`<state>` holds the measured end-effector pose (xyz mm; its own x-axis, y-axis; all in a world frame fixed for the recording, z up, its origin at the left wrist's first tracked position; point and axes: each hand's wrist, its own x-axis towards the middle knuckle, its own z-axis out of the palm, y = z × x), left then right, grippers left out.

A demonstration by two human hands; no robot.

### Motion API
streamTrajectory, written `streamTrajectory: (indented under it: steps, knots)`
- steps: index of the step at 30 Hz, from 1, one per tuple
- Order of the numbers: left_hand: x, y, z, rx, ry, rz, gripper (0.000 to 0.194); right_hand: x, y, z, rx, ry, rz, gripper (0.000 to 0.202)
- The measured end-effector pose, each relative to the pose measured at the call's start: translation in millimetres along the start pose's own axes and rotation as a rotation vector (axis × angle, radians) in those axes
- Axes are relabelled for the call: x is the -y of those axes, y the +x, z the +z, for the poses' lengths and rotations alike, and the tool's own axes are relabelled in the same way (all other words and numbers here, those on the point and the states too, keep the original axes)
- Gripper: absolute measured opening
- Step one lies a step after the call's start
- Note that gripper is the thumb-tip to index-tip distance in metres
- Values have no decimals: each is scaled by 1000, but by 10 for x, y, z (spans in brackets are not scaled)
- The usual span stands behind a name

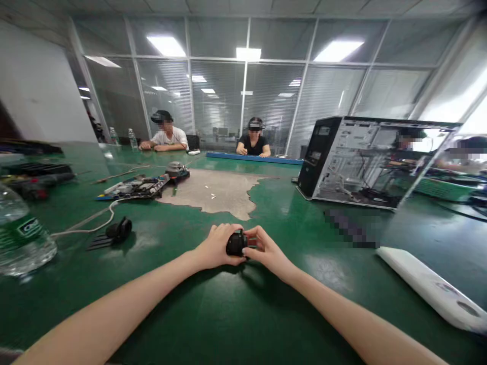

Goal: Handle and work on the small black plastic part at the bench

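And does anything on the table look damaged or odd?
Yes, the glossy green table covering looks damaged: ahead of the left hand, a large beige bare patch has ragged edges, as if the covering were torn away.

The green label [21, 233] on the clear plastic bottle [34, 257] carries boxed white lettering; its first letter looks like a C, the rest illegible. A small mark on the white slab-like object [422, 281] is too blurred to read.
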<state>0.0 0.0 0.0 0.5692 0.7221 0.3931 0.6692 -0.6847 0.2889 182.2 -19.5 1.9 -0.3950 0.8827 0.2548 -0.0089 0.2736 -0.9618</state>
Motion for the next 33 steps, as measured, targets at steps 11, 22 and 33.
streamTrajectory:
  steps: [11,22,33]
  knots:
    - [5,19,20,-22,6,-1,62,-80,33,-4,-39,-10,37,30]
    - [2,26,15,-24,6,3,60,-3,4,1,-42,-24,13,27]
    - [6,24,17,-23,-2,-1,62,-23,15,-9,0,-70,12,27]
